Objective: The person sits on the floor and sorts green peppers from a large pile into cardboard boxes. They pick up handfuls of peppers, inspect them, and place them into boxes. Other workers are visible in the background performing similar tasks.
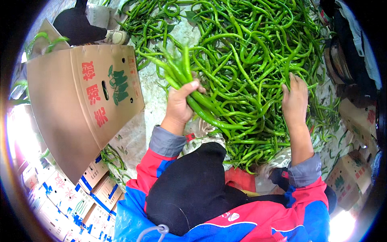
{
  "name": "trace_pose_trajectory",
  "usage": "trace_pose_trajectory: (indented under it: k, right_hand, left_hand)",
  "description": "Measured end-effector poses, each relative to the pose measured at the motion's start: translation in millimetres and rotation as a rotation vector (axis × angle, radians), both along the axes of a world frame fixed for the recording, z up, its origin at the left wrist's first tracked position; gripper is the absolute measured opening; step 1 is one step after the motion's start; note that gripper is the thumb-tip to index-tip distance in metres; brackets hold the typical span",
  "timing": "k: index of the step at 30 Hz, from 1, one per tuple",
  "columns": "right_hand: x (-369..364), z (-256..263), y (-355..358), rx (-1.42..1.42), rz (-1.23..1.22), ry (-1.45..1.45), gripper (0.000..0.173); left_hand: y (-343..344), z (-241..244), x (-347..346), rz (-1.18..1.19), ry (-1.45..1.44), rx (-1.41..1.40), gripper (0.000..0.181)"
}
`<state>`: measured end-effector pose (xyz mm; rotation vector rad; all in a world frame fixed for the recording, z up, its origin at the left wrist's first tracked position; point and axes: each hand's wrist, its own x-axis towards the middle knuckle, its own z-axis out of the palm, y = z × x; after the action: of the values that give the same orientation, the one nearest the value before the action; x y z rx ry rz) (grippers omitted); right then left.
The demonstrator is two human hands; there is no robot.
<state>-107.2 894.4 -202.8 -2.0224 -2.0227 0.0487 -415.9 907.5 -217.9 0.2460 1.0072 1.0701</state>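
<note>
A bunch of long green chili peppers [177, 71] is gripped in my left hand [181, 101], thumb across the front. Their upper ends are blurred and point away from me; the lower ends reach over the big heap of green chili peppers [239, 66]. My right hand [295, 95] is at the right side of the heap, its fingers around a curved green chili pepper [291, 65]. Part of that pepper is hidden by the fingers. The heap lies on a pale, dirty ground sheet [154, 116] in front of my knees.
An upright cardboard box [69, 99], printed with writing and peppers, stands at the left. Taped cartons [75, 202] are stacked at lower left. More cardboard boxes [347, 178] lie at lower right. Another person's shoe [116, 37] and dark-clothed leg [77, 25] are at upper left.
</note>
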Motion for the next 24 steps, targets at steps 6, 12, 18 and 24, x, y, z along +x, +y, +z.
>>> trace_pose_trajectory:
  k: [6,12,18,24]
  right_hand:
    - [-46,-69,17,-0.653,-0.085,0.089,0.028]
    - [-51,-60,1,-0.417,0.040,0.293,0.019]
    - [-26,4,-26,-0.600,-0.074,0.820,0.016]
    - [-2,31,-37,-0.652,-0.218,1.060,0.021]
  left_hand:
    - [2,-2,4,0.008,0.021,0.015,0.033]
    - [0,13,-2,-0.256,0.167,0.103,0.041]
    - [0,24,13,-0.197,0.172,0.104,0.033]
    - [-4,23,11,-0.196,0.079,0.111,0.035]
